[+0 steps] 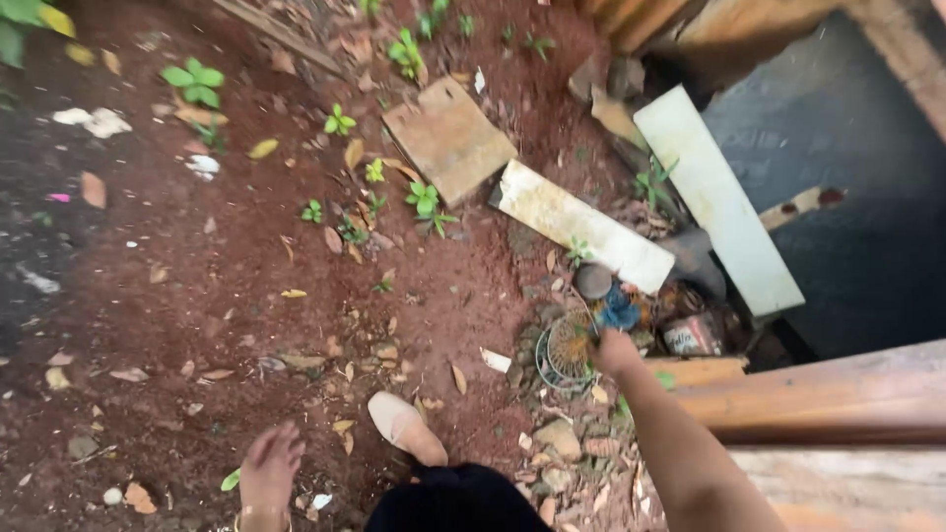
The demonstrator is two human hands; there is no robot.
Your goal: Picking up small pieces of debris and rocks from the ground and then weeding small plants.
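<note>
My right hand (616, 350) pinches the round wire basket (569, 347) on loose red soil (227, 286), left hand (270, 463) spread; rusty wire could snag my fingers, I judge.

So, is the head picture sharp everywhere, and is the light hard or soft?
Head view: soft, even light, no hard shadows or glare; the red soil looks fairly sharp, the right hand by the wire basket and the left hand are slightly smeared; the dark pit lacks detail.
</note>
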